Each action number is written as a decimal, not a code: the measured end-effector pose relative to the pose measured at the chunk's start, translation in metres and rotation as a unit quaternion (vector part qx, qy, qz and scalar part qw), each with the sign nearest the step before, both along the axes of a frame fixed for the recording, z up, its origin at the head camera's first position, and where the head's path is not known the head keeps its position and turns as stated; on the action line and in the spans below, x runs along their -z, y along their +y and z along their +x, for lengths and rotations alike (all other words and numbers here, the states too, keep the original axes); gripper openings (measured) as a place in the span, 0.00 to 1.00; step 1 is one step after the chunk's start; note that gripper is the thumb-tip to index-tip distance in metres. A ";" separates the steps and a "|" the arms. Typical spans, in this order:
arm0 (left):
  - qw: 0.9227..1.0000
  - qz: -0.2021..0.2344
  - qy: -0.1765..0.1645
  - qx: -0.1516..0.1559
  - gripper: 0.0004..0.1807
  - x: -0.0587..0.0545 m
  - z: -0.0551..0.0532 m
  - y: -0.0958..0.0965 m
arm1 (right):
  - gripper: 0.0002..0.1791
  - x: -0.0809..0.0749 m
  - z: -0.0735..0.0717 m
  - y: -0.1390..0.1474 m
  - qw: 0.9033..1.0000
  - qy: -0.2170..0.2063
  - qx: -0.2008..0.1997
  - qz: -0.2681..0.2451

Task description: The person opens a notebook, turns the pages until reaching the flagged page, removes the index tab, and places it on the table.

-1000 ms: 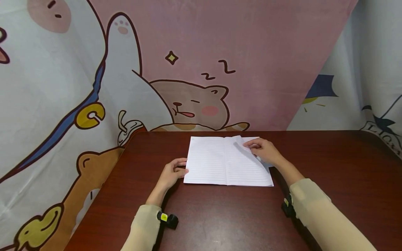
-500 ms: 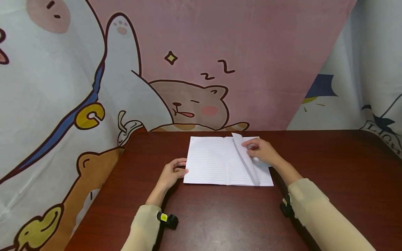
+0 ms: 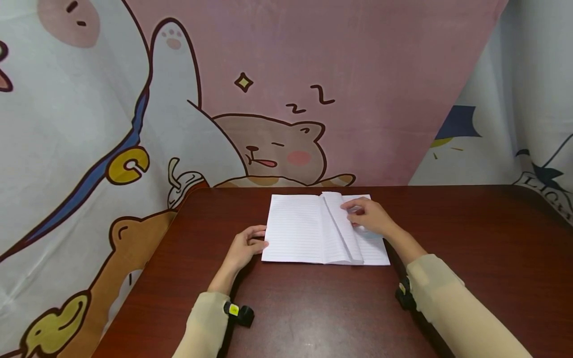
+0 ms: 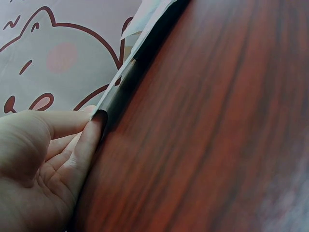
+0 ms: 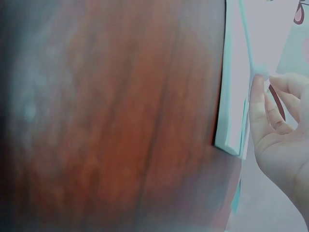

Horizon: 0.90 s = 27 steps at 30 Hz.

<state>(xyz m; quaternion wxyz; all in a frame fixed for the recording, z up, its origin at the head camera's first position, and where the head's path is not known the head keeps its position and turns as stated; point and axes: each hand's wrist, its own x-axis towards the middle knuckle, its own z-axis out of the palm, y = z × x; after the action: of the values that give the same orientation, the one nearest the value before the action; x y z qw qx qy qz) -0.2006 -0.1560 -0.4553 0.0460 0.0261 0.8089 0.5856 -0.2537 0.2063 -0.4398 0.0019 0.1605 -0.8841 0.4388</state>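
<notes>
An open notebook (image 3: 293, 228) with ruled white pages lies on the table in the head view. My left hand (image 3: 243, 247) pinches its left edge between thumb and fingers. The left wrist view shows that hand (image 4: 46, 159) at the edge, with the dark cover (image 4: 116, 99) underneath. Over the right half, my right hand (image 3: 371, 215) pinches a lifted page (image 3: 343, 233), which curls over toward the spine. Thumb and forefinger of the right hand (image 5: 282, 116) meet on the paper in the right wrist view. Part of the right-hand page below is hidden by this hand.
The dark reddish-brown wooden table (image 3: 313, 308) extends around the notebook on all sides. Behind it hangs a cloth (image 3: 380, 99) printed with cartoon animals. A black wrist camera (image 3: 239, 314) is strapped to the left forearm, and another (image 3: 405, 296) to the right.
The right hand has moved slightly left, bringing the lifted page from a raised corner to a curl near the spine. More of the page beneath shows. The left hand has stayed still.
</notes>
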 end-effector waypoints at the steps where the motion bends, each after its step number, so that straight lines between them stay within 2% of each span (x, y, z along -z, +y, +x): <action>1: 1.000 0.000 -0.001 0.000 0.23 0.000 0.000 0.000 | 0.17 0.000 0.000 -0.001 1.000 -0.003 -0.001 0.002; 6: 1.000 -0.003 -0.003 0.001 0.23 0.001 -0.001 -0.001 | 0.18 -0.001 0.000 -0.007 1.000 -0.001 -0.006 -0.005; 14: 1.000 -0.006 -0.001 0.002 0.23 0.001 -0.001 -0.001 | 0.18 -0.004 0.003 -0.017 0.998 -0.023 -0.012 -0.062; 20: 1.000 0.003 0.002 0.000 0.23 0.002 -0.002 -0.001 | 0.18 0.000 0.000 -0.022 0.998 -0.018 -0.002 -0.056; 27: 1.000 0.002 0.000 0.004 0.23 0.001 0.000 -0.001 | 0.15 0.002 0.000 -0.027 0.999 -0.018 -0.009 -0.042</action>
<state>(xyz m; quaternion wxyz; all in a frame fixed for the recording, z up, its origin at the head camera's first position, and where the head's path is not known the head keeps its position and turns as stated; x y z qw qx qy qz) -0.2008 -0.1566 -0.4561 0.0488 0.0293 0.8077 0.5869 -0.2540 0.1797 -0.4419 -0.0112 0.1600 -0.8633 0.4785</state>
